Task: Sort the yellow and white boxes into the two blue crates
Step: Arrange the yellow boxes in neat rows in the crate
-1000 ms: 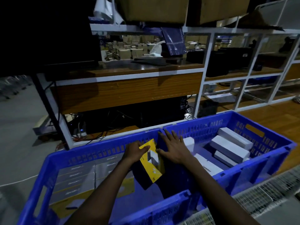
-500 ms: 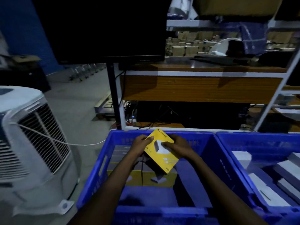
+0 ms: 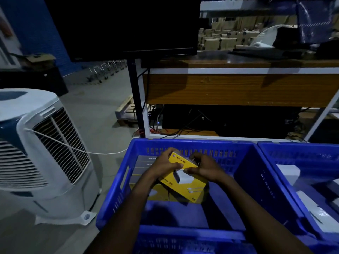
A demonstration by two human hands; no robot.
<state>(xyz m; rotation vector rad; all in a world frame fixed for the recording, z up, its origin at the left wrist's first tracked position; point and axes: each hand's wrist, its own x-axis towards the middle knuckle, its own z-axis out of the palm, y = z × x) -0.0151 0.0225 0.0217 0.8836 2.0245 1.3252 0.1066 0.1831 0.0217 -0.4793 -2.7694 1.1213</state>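
Over the left blue crate (image 3: 117,184) I hold a yellow box (image 3: 185,186) with both hands, its printed face tilted up toward me. My left hand (image 3: 163,166) grips its upper left edge, thumb on the face. My right hand (image 3: 205,168) pinches its upper right edge. Several boxes lie in a row (image 3: 145,168) on the crate's left side, grey sides up, with a yellow one (image 3: 157,192) flat below them. The right blue crate (image 3: 271,153) holds several white boxes (image 3: 288,172).
A white air cooler (image 3: 42,153) stands on the floor to the left, its cord (image 3: 77,148) running toward the crates. A wooden shelf rack (image 3: 238,88) with cables beneath it stands behind the crates. A dark monitor (image 3: 128,26) hangs above.
The view swung left, from both crates to mainly the left one. The yellow box moved with both hands over the left crate and now lies flatter and lower.
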